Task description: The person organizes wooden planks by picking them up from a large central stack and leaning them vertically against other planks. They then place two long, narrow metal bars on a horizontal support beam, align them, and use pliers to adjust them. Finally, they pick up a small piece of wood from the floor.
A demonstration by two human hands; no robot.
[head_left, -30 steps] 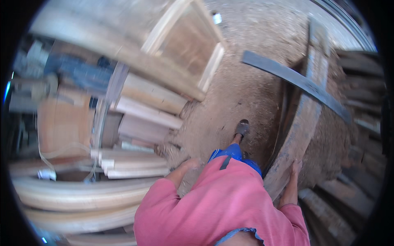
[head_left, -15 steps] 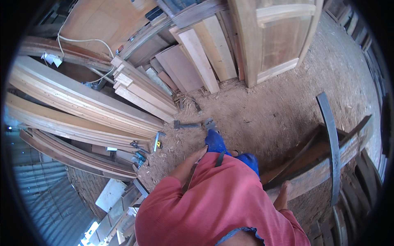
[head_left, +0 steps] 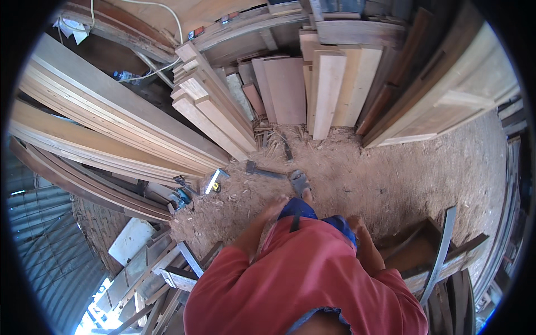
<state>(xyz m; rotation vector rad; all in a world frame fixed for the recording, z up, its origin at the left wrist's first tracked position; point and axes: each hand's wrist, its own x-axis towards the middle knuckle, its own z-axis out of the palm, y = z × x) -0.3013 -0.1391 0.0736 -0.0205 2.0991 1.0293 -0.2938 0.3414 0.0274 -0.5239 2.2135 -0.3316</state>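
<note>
My left hand [head_left: 274,207] hangs beside the blue shorts [head_left: 298,209], its fingers loosely stretched and nothing visible in it. On the other side of the shorts is my right hand [head_left: 357,224], fingers slightly bent, also with nothing visible in it. Ahead of them a sandalled foot [head_left: 300,182] stands on the dirt floor. A dark L-shaped tool [head_left: 266,171] lies just left of the foot. Farther left are a try square [head_left: 213,181], a yellow and black tape measure [head_left: 216,187] and a teal power tool [head_left: 181,196].
Long stacked boards [head_left: 117,120] fill the left side. Shorter planks [head_left: 329,92] lean at the back, and a panelled wooden door [head_left: 446,106] stands at the back right. At the right a wooden trough-like frame [head_left: 446,272] has a grey strip [head_left: 441,254] across it. Shavings litter the floor.
The view has turned, and the door and leaning planks now appear farther right and lower. My right hand has come forward, from near the wooden frame to beside the shorts.
</note>
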